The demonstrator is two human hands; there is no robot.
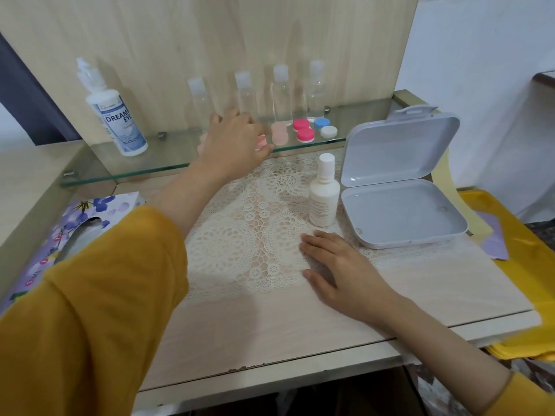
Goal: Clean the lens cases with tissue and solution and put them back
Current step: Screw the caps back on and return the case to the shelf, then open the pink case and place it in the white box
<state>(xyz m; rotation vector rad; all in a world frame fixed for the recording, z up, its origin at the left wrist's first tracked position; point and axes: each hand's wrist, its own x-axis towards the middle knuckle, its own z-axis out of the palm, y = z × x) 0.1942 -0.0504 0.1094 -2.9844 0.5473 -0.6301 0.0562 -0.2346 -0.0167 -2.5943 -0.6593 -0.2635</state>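
Note:
My left hand (232, 136) reaches onto the glass shelf (135, 166) and curls over a pale pink lens case (260, 142), of which only an edge shows past my fingers. Beside it on the shelf lie another pale pink case (280, 133), a bright pink case (303, 130) and a blue-and-white case (326, 127). My right hand (336, 262) rests flat on the lace mat (240, 235), fingers spread, holding nothing. A small white solution bottle (323, 193) stands just beyond its fingertips. The tissue box (69, 229) sits at the left.
A large solution bottle (115, 115) stands at the shelf's left, and several clear travel bottles (280, 94) line its back. An open white plastic box (402, 187) lies right of the mat. A yellow tray (516, 250) sits past the desk's right edge.

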